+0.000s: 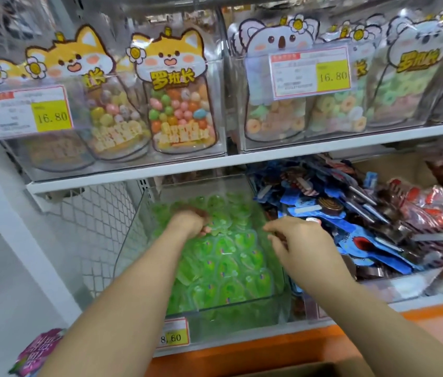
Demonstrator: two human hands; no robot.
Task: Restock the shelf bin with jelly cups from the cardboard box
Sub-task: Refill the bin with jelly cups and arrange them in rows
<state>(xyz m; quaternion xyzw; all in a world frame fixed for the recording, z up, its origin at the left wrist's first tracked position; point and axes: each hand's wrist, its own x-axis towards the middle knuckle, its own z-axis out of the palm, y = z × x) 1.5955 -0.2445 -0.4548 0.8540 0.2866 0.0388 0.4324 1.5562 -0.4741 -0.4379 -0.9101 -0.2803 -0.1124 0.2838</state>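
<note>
Mid-deposit, by the look of it. Reaching the left hand (187, 221) into the clear shelf bin (133, 235), fingers curled down among the green jelly cups (228, 265) — cannot tell whether gripping any. Hovering the right hand (301, 240) over the bin's right side, loosely half-curled, nothing visible in it. Next, probably: levelling the pile, then back down to the cardboard box (310, 371) for more.

The fingertips of my left hand (187, 221) are hidden, curled among the jelly cups (223, 268). The cardboard box (296, 371), below my fingers, is cut off.
</note>
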